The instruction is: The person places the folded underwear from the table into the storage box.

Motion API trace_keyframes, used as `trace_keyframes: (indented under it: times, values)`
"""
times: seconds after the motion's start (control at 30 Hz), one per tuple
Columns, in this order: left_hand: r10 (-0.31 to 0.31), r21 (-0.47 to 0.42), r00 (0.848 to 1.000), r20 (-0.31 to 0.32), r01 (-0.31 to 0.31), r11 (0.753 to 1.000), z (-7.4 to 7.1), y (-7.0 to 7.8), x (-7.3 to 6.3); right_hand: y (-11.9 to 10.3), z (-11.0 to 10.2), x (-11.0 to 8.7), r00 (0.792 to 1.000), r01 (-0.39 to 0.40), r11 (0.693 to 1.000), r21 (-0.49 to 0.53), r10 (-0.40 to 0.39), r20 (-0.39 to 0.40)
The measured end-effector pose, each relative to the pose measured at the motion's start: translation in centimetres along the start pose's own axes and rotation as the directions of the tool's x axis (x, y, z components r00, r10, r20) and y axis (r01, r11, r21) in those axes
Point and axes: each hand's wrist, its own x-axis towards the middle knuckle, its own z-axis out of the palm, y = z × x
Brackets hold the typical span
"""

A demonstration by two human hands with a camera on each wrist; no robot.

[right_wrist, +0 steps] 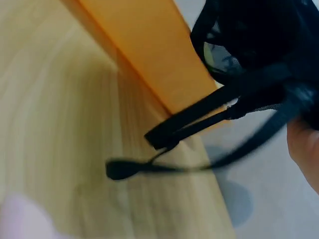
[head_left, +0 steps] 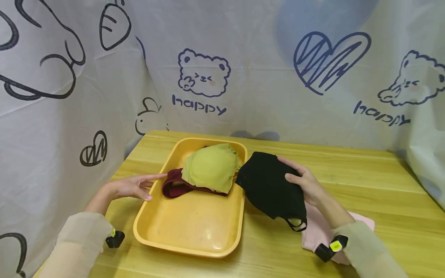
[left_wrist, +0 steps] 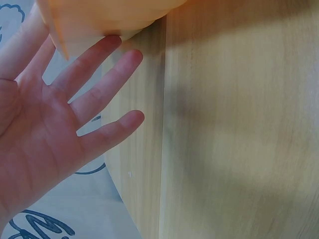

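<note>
Right hand (head_left: 307, 185): I pinch the black garment (head_left: 271, 185) by its upper right part, thumb on top. It hangs above the tabletop (head_left: 382, 181), just right of the tray (head_left: 194, 224), its left corner at the rim. Left hand (head_left: 130, 188): fingers extended and spread, touching the tray's left side, not wrapped round it.

Risks, as I judge them:
1. Loose straps (right_wrist: 219, 102) dangle below the garment; they could catch on the right rim if it passes low.
2. My hold is at one side only, so the soft cloth could fold or sag at the far end.
3. The olive garment (head_left: 210, 166) sits on the maroon garment (head_left: 174, 187) in the tray's far half; a sideways brush could shift it.
4. Such a light left-hand touch may let the tray slide if bumped.
5. The pink garment (head_left: 316, 227) lies beneath my right forearm; a dropped wrist could drag it.
</note>
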Motion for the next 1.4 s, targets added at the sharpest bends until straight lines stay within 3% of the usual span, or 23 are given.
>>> trace_keyframes:
  times: [0.33, 0.53, 1.4]
  values:
    - [0.015, 0.000, 1.000, 0.010, -0.015, 1.000, -0.1, 0.0, -0.1, -0.5, 2.8, 1.7, 0.998, 0.031, 0.999, 0.021, -0.030, -0.048]
    - [0.008, 0.014, 1.000, 0.007, -0.008, 1.000, 0.0, 0.2, -0.2, -0.3, 3.9, 2.8, 0.999, 0.041, 0.999, 0.018, -0.040, -0.037]
    - [0.015, 0.010, 1.000, 0.012, -0.015, 1.000, 0.0, 0.1, -0.2, 0.6, 6.7, 5.5, 0.997, 0.071, 0.997, 0.006, -0.071, -0.033]
